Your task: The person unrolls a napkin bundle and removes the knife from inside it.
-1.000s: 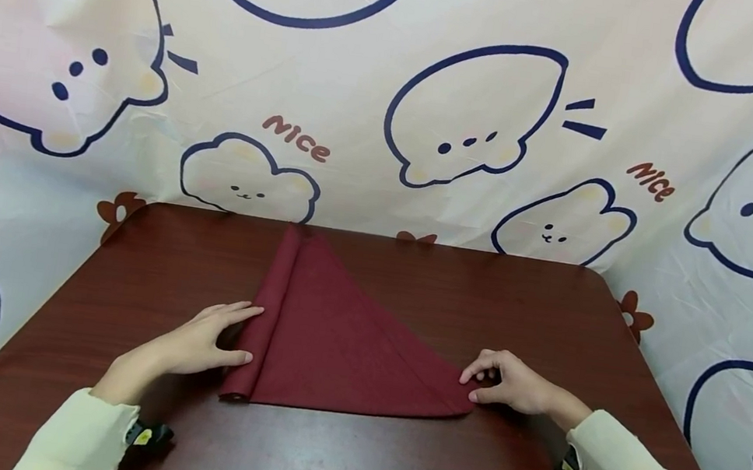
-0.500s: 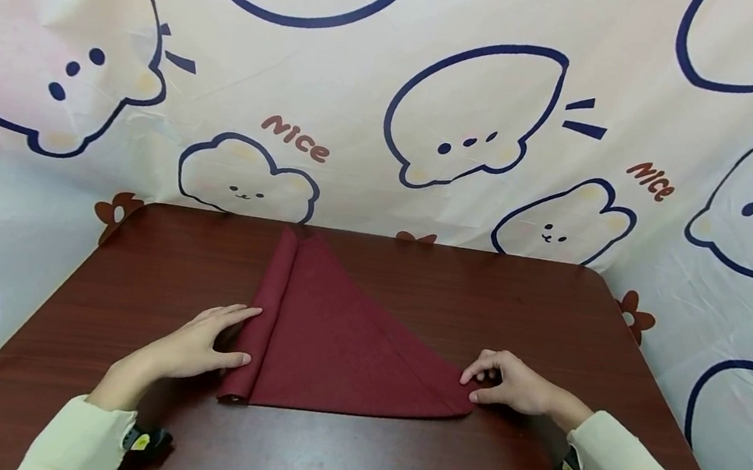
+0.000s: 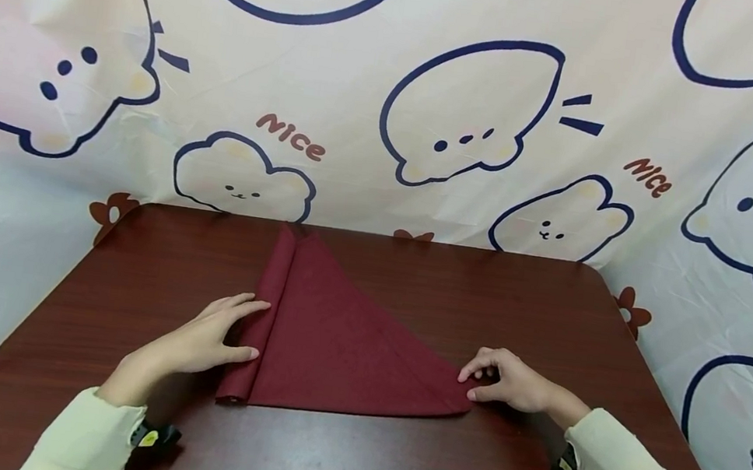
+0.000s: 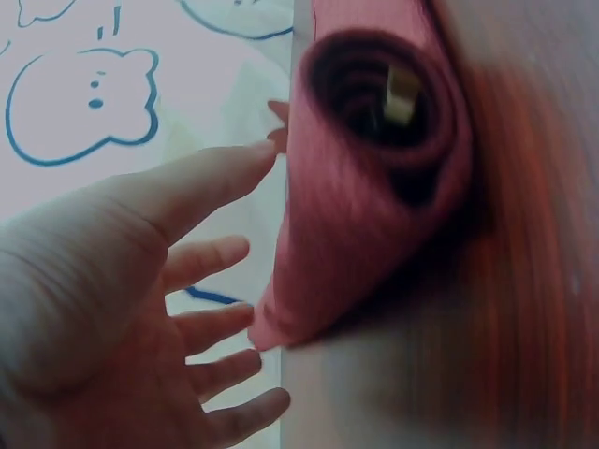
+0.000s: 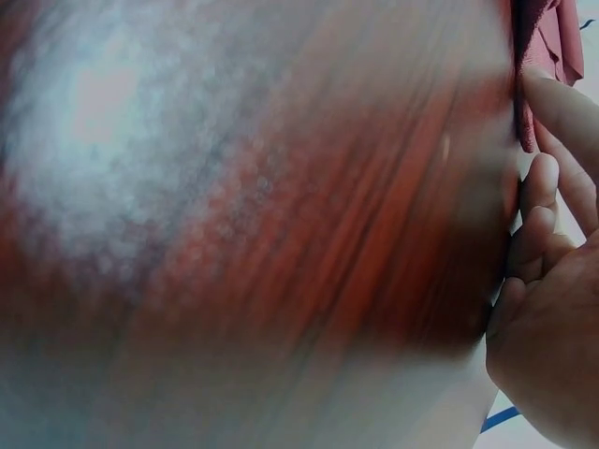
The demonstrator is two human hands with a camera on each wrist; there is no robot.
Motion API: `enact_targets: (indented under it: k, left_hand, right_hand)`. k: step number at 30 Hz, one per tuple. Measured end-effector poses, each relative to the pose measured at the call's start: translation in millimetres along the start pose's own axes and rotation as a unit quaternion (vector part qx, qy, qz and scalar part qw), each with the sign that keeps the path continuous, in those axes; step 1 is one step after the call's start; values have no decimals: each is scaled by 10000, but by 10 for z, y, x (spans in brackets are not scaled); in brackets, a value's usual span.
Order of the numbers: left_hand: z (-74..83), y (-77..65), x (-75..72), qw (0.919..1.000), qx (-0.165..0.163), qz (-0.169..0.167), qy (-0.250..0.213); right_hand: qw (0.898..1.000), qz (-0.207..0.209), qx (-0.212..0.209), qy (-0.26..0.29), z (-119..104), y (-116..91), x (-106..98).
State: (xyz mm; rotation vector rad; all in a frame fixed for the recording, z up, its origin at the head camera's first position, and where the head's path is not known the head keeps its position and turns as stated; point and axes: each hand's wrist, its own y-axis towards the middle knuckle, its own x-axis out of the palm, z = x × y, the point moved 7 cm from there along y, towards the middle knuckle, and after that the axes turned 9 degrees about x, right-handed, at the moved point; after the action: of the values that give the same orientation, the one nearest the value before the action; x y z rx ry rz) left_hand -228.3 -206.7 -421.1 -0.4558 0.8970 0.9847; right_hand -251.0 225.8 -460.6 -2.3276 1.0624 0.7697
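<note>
A dark red cloth (image 3: 341, 348) lies on the table, partly rolled along its left side and tapering to a corner at the right. In the head view my left hand (image 3: 194, 338) rests at the rolled part (image 3: 269, 284), fingers spread and nearly straight, thumb lying over it. The left wrist view shows the hand (image 4: 140, 271) beside the roll's open end (image 4: 374, 56), where a small yellowish thing is visible inside; what it is, I cannot tell. My right hand (image 3: 517, 382) holds the cloth's right corner between thumb and forefinger, its other fingers curled under.
A dark brown wooden table (image 3: 348, 467) bears the cloth. Behind it and at both sides hangs a pale curtain (image 3: 357, 107) printed with cartoon outlines. A black strap device (image 3: 154, 435) sits on each wrist, below cream sleeves (image 3: 86, 438).
My left hand has shifted slightly to the right, reaching a little further over the roll. The right hand keeps its hold on the corner. The head view has tilted slightly.
</note>
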Motion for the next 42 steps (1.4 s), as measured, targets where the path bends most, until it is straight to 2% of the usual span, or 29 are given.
enact_targets:
  k: [5, 8, 17, 34, 42]
  left_hand:
    - [116, 100, 65, 9998, 196, 57, 64]
    - [138, 126, 127, 9997, 180, -24, 144]
    - [96, 96, 165, 9981, 267, 40, 555]
    - [74, 91, 196, 9976, 313, 216, 574]
    - [9, 62, 177, 9984, 169, 197, 499]
  right_hand:
    - [10000, -56, 68, -17, 3, -1, 5]
    - [9999, -82, 106, 9, 4, 0, 10]
    - [9998, -110, 128, -40, -35, 32, -15]
    - [9999, -86, 83, -81, -18, 16, -29]
    - [9999, -62, 80, -46, -16, -6, -17]
